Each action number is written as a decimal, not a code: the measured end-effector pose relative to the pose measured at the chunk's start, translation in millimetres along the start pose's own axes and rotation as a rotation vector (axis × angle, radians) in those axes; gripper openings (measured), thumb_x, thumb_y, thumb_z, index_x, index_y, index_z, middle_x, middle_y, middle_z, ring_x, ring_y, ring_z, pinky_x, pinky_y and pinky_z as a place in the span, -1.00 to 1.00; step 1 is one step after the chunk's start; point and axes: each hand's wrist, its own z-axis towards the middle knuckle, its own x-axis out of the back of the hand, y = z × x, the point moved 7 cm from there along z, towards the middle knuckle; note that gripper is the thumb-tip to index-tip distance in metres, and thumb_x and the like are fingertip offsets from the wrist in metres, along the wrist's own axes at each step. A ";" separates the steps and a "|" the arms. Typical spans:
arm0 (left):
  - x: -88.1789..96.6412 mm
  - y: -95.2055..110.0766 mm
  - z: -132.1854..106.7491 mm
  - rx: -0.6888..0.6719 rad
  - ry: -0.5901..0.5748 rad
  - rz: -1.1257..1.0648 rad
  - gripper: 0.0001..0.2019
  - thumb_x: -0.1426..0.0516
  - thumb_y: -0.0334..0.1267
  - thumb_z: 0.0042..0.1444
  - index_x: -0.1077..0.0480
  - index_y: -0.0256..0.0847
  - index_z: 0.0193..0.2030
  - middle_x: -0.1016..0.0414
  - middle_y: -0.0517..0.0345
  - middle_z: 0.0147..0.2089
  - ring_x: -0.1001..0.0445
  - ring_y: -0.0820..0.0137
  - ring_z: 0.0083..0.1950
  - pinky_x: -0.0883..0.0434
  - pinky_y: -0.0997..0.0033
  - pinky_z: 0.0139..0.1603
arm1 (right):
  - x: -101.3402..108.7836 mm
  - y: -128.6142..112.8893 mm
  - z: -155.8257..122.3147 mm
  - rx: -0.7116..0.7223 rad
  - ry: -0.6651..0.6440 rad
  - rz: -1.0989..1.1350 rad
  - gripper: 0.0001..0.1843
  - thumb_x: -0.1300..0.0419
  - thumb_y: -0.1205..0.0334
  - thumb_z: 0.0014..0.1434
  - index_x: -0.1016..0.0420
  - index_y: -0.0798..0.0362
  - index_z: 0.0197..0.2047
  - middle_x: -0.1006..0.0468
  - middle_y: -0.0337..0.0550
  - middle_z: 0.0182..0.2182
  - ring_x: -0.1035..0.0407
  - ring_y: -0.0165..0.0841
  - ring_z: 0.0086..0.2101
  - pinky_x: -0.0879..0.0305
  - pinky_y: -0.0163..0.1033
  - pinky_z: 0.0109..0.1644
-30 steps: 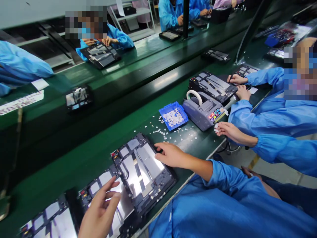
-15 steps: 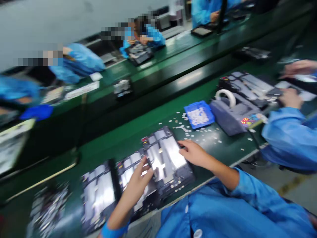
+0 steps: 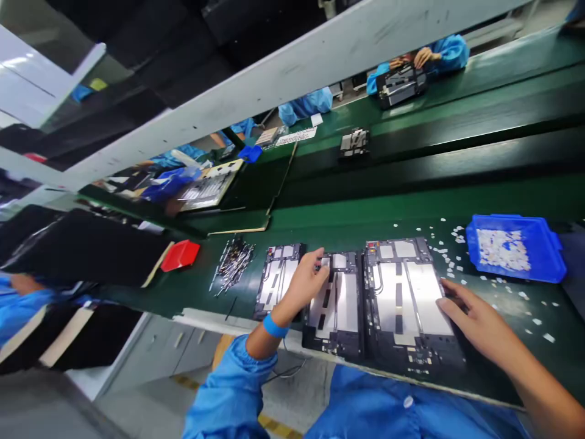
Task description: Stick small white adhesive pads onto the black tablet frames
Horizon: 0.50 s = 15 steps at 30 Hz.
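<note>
Three opened tablet bodies, dark-framed with silvery battery panels, lie in a row on the green bench. My left hand (image 3: 305,283) hovers at the upper left of the middle tablet body (image 3: 348,302), thumb and fingers apart; whether the fingertips touch it I cannot tell. At the right edge of the nearest-right tablet body (image 3: 432,296), my right hand (image 3: 475,317) rests with thumb and forefinger spread against the side. A smaller-looking third tablet body (image 3: 274,277) sits left of my left hand. Nothing shows inside either hand.
A blue tray (image 3: 543,247) of small white pieces stands at the right, with loose white bits scattered around. Leftward lie a pile of thin dark strips (image 3: 233,265) and a red bin (image 3: 180,255). Across the line, a co-worker's hands (image 3: 425,58) handle another device. A pale beam (image 3: 274,73) crosses overhead.
The view has swung to the left, bringing the red bin and overhead beam in. Both hands stay by the same tablet bodies.
</note>
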 end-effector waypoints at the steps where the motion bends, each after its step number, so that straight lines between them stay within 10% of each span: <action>1: 10.4 -12.0 0.9 0.033 0.025 0.045 -0.44 -0.13 -0.22 0.24 -0.32 -0.30 0.38 -0.45 -0.23 0.27 -0.52 0.15 0.16 -0.51 0.10 0.17 | -1.0 2.6 0.1 -0.014 -0.013 0.023 -0.26 -0.25 -0.21 0.16 -0.51 0.05 0.29 -0.59 0.06 0.20 -0.57 -0.06 0.00 -0.55 -0.09 -0.04; 8: 6.3 -43.0 -32.6 0.112 -0.224 -0.025 -0.53 -0.19 -0.16 0.21 -0.43 -0.28 0.23 -0.59 -0.12 0.10 -0.55 0.13 0.06 -0.45 0.15 0.16 | -12.9 2.0 -5.8 -0.044 -0.104 0.180 -0.18 -0.33 -0.19 0.12 -0.45 0.01 0.37 -0.61 0.08 0.18 -0.56 -0.02 0.08 -0.55 -0.08 0.08; 15: -8.8 -69.1 -46.7 0.506 -0.156 -0.451 -0.40 -0.39 0.03 -0.07 -0.43 -0.33 0.02 -0.56 0.05 -0.22 -0.53 0.28 -0.22 -0.41 0.35 -0.19 | -17.0 -10.7 -6.3 0.080 -0.109 0.046 -0.25 -0.26 -0.12 0.22 -0.43 -0.04 0.41 -0.60 0.01 0.20 -0.46 0.01 0.20 -0.41 0.08 0.26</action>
